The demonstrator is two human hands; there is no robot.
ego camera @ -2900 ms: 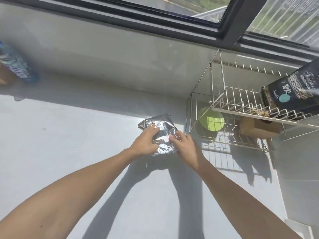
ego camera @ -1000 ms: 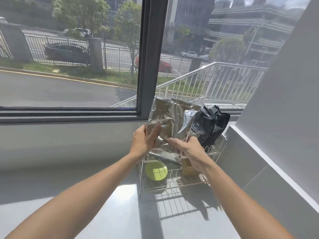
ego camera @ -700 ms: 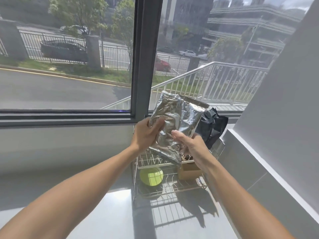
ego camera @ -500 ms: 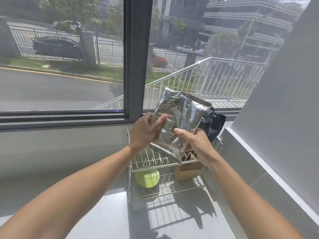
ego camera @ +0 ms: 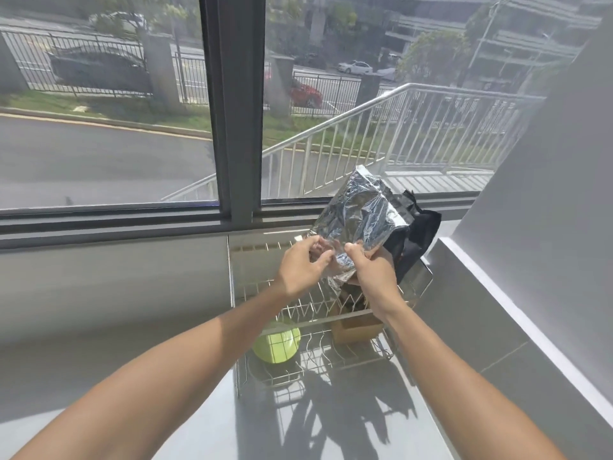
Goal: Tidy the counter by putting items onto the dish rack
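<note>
A crinkled silver foil bag (ego camera: 360,217) is held up over the upper tier of the two-tier wire dish rack (ego camera: 258,303). My left hand (ego camera: 303,265) pinches its lower left edge and my right hand (ego camera: 373,272) grips its lower right corner. The bag tilts to the upper right and leans against a black bag (ego camera: 416,234) that stands in the rack's upper tier. A brown cardboard box (ego camera: 356,328) sits under my right wrist in the rack. A lime green bowl (ego camera: 277,345) rests on the lower tier.
The rack stands on the grey counter (ego camera: 199,426) in the corner under a window sill (ego camera: 116,224). A grey wall with a white ledge (ego camera: 517,313) runs along the right. Rack and arm shadows fall on the counter in front.
Both hands lifted the foil bag from the counter to the rack. Over the last second the bag shifted right and tilted against the black bag, above the upper tier.
</note>
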